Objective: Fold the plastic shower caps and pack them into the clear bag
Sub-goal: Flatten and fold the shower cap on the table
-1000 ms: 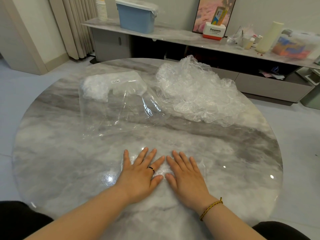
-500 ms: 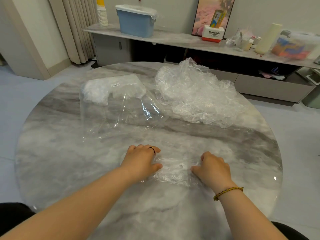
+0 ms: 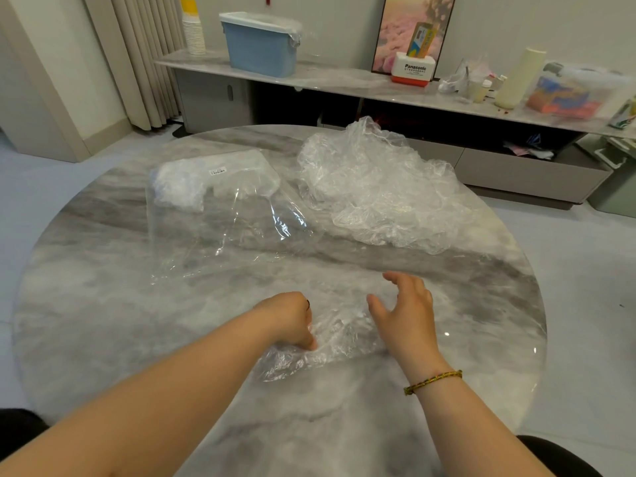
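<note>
A crumpled clear shower cap (image 3: 330, 342) lies on the marble table near me. My left hand (image 3: 289, 318) grips its left side with curled fingers. My right hand (image 3: 406, 311) hovers just right of the cap, fingers loosely spread, holding nothing. The clear bag (image 3: 220, 215) lies flat at the back left, with folded white caps (image 3: 179, 187) bunched in its far end. A loose pile of unfolded shower caps (image 3: 378, 191) sits at the back right.
The round marble table (image 3: 103, 321) fills most of the view. Behind it a low sideboard (image 3: 344, 84) carries a blue bin (image 3: 258, 46), a stack of cups, a Panasonic box and other clutter. Curtains hang at the far left.
Both hands pressed flat on the cap, then curled onto its two sides. Now my left hand bunches the cap up and my right hand has let go and lifted with fingers spread.
</note>
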A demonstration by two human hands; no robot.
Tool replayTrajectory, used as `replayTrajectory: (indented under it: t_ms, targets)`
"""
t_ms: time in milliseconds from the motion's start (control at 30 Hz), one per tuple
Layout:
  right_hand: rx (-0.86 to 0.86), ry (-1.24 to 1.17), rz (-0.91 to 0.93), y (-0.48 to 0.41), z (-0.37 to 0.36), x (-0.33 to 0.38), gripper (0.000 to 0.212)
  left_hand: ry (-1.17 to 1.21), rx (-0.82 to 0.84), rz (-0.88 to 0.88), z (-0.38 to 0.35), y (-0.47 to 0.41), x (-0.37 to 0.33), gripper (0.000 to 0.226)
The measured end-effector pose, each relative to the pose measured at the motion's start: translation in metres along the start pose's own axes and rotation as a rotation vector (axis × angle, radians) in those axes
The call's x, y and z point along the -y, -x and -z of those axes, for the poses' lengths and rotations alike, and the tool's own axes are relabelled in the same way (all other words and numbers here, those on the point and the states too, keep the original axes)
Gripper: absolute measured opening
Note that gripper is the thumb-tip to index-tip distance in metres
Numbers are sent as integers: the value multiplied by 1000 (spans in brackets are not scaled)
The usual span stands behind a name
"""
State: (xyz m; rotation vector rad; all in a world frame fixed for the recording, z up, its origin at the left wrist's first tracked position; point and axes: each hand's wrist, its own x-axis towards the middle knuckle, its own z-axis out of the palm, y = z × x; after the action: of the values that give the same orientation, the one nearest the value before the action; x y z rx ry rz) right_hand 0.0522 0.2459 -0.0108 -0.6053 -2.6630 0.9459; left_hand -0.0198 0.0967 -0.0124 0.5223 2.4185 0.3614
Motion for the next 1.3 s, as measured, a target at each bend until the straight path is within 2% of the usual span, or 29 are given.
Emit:
replayTrajectory:
  t_ms: [67, 133, 167, 267, 367, 433, 500, 567, 700, 800, 1000, 1167, 1300]
  targets:
    - [-45, -120, 2, 3, 4, 3, 28, 181, -33, 3, 0, 4, 8, 33]
    - [-11, -236, -26, 7, 8, 8, 5, 405, -109, -9, 1, 11, 15, 28]
    - [37, -270, -56, 10, 9, 9, 15, 526, -141, -22, 3, 15, 17, 27]
    - [396, -329, -243, 24, 9, 19, 23, 768, -193, -78, 7, 29, 22, 24]
    - [677, -652, -445, 32, 3, 29, 15, 913, -218, -146, 7, 42, 22, 20]
    - [704, -892, -487, 30, 0, 37, 10, 959, -251, -176, 7, 47, 22, 20]
    - [631, -1050, -462, 27, -1, 45, 12, 955, -293, -197, 9, 52, 22, 21]
    - [516, -1107, -373, 25, -5, 51, 16, 971, -322, -236, 14, 57, 22, 22]
    - [317, -995, -116, 19, 0, 61, 22, 1038, -367, -308, 25, 64, 22, 24]
    - [291, -812, 29, 21, 3, 63, 30, 1130, -380, -278, 23, 67, 26, 24]
    - [433, -497, 6, 38, -18, 36, 36, 1049, -298, -83, -17, 61, 46, 30]
    - [586, -336, 41, 40, -28, 31, 32, 900, -239, -62, -27, 58, 53, 26]
    - [589, -319, -78, 35, -34, 32, 29, 901, -304, -7, -27, 57, 53, 28]
